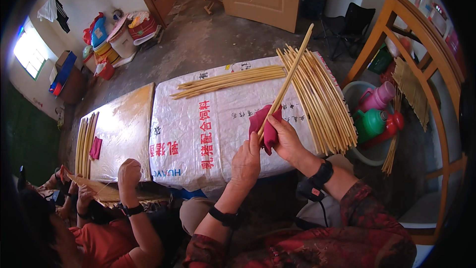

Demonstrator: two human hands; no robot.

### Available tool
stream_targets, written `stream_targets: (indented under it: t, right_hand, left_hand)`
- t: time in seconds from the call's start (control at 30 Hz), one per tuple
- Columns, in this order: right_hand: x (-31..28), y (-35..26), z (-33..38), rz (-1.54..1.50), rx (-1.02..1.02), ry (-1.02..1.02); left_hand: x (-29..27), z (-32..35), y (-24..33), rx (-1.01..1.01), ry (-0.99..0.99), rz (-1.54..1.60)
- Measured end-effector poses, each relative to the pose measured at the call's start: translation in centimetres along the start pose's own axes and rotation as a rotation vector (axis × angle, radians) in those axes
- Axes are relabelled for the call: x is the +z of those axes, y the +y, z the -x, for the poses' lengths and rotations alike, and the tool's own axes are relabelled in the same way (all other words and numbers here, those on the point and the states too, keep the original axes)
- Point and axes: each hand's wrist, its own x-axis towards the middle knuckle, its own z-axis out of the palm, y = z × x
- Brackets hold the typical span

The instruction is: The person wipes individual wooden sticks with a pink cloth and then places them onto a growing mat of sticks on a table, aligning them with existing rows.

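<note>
A long pale wooden stick (pixel 296 62) slants up and away over the table between my hands. My left hand (pixel 246 161) is closed around its lower end. With my right hand (pixel 288 138) I pinch a dark red cloth (pixel 258 118) against the stick just above; part of the cloth hangs loose below the fingers. Beneath lies a white woven sack sheet (pixel 188 134) with red print. To the right, many similar sticks (pixel 322 106) lie side by side on it. A smaller row of sticks (pixel 230 80) lies crosswise along the far edge.
At left, a co-worker (pixel 119 233) in orange sits by a shiny board (pixel 124 119) bearing sticks (pixel 85 144) and a red cloth (pixel 95 148). A wooden chair frame (pixel 426 59) and a basin (pixel 354 97) with thermos flasks (pixel 369 124) stand close on the right.
</note>
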Motion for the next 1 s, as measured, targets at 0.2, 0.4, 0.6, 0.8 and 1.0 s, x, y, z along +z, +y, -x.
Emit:
stream_targets:
  t: [0.2, 0.4, 0.6, 0.8, 1.0]
  right_hand:
    - [0.2, -0.2, -0.1, 0.113, -0.096, -0.005]
    - [-0.2, -0.2, -0.5, 0.105, -0.032, -0.076]
    - [-1.0, -1.0, -0.5, -0.073, 0.048, -0.094]
    - [1.9, -1.2, 0.8, -0.050, 0.032, -0.237]
    - [0.4, -0.4, 0.3, -0.081, 0.101, -0.213]
  left_hand:
    - [-0.4, 0.0, 0.2, -0.375, -0.114, 0.721]
    - [-1.7, -0.2, -0.5, -0.691, -0.412, 1.345]
    - [-2.9, -1.0, -1.9, -0.662, -0.091, 1.389]
    - [-2.0, -0.9, -1.4, -0.512, -0.024, 1.265]
    - [-2.4, -0.8, 0.1, -0.470, -0.161, 1.466]
